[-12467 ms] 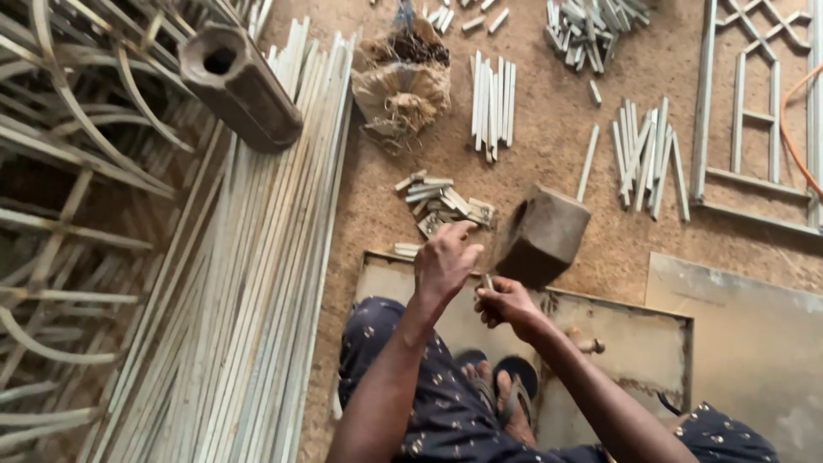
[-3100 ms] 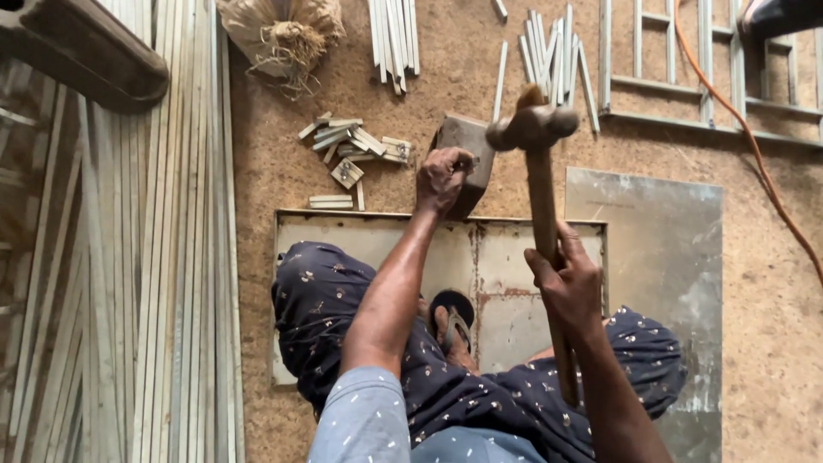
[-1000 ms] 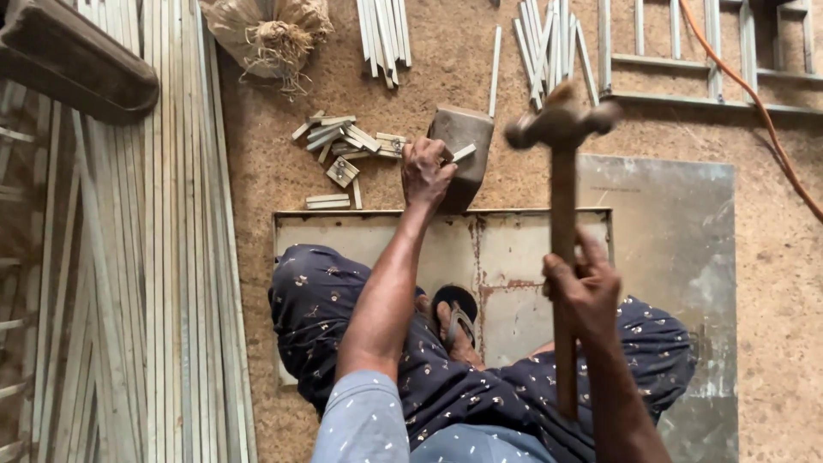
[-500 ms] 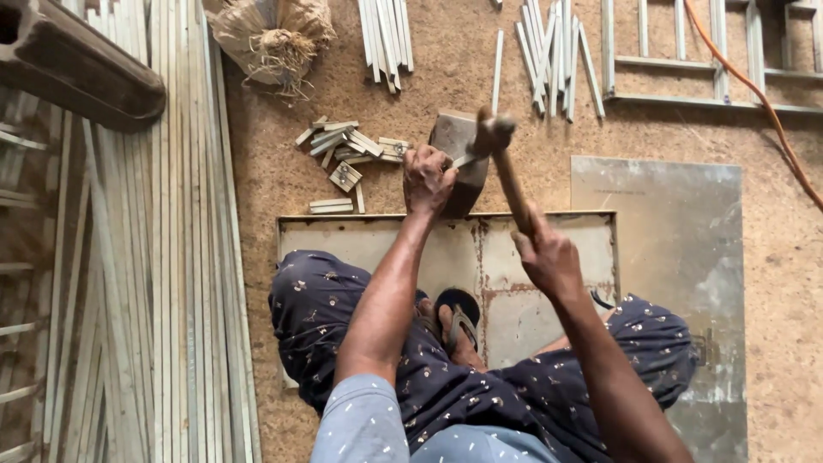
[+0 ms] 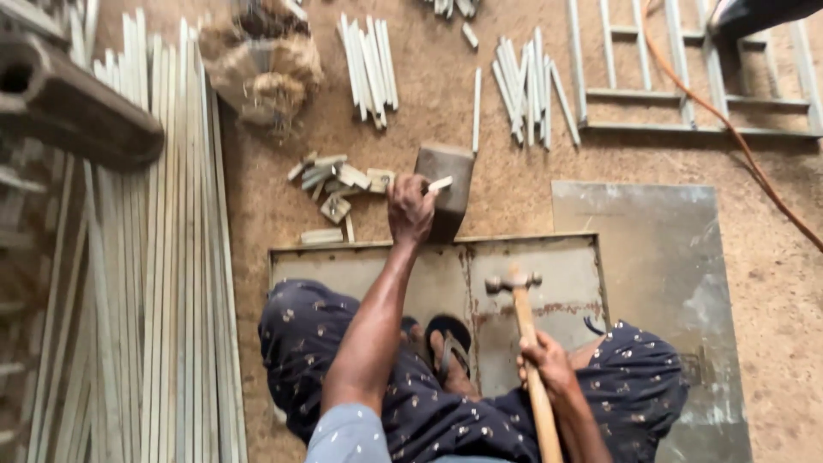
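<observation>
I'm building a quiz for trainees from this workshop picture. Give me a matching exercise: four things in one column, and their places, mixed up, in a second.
Things:
1. hammer
2. small pale strip
3. long pale strips
4. orange cable

Places:
a. laid side by side along the left of the floor
b. in the left hand, against the block
c. in the right hand, head over the metal sheet
d. running across the floor at the upper right

Pairs: 1-c, 2-b, 3-a, 4-d
</observation>
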